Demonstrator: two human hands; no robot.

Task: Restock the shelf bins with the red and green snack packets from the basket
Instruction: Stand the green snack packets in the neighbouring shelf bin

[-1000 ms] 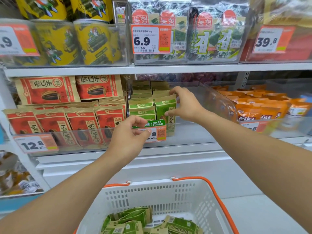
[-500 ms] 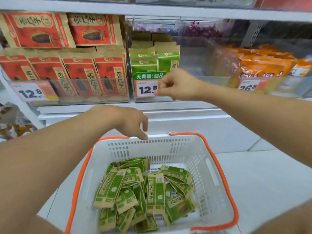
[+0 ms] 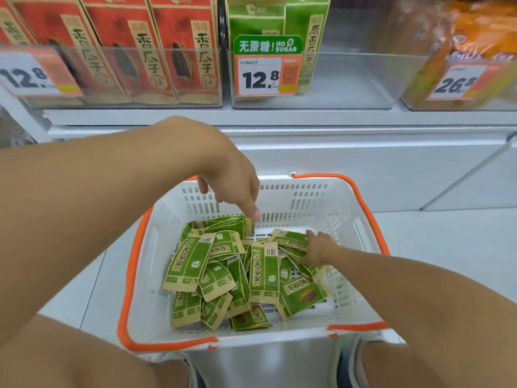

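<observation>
Head view, looking down into a white basket [image 3: 361,214] with orange handles, taken as the landmark. Inside the basket: a loose heap of green packets [image 3: 237,271], lying flat and overlapping, some face up, some barcode up. Left hand [image 3: 232,180] above the far wall of the basket, fingers relaxed and pointing down, one fingertip just touching the top edge of the rearmost green packet; nothing gripped. Right hand [image 3: 314,247] low in the right part of the basket, fingers spread over the packets there and pressing on them; whether any packet is pinched cannot be told, the fingertips being partly hidden among the packets.

Beyond the basket, higher up: a white shelf [image 3: 279,119] carrying clear bins. Directly behind the basket, a bin [image 3: 349,79] with green packets [image 3: 260,18] standing upright at its left side, the right side of it bare; price tag [image 3: 263,75] reading 12.8 on its front, with a green "NO SUGAR" label above. Left of that, a bin of red packets [image 3: 134,46] standing upright in a row. Right of it, orange packets [image 3: 475,32], blurred. White floor [image 3: 447,247] around the basket.
</observation>
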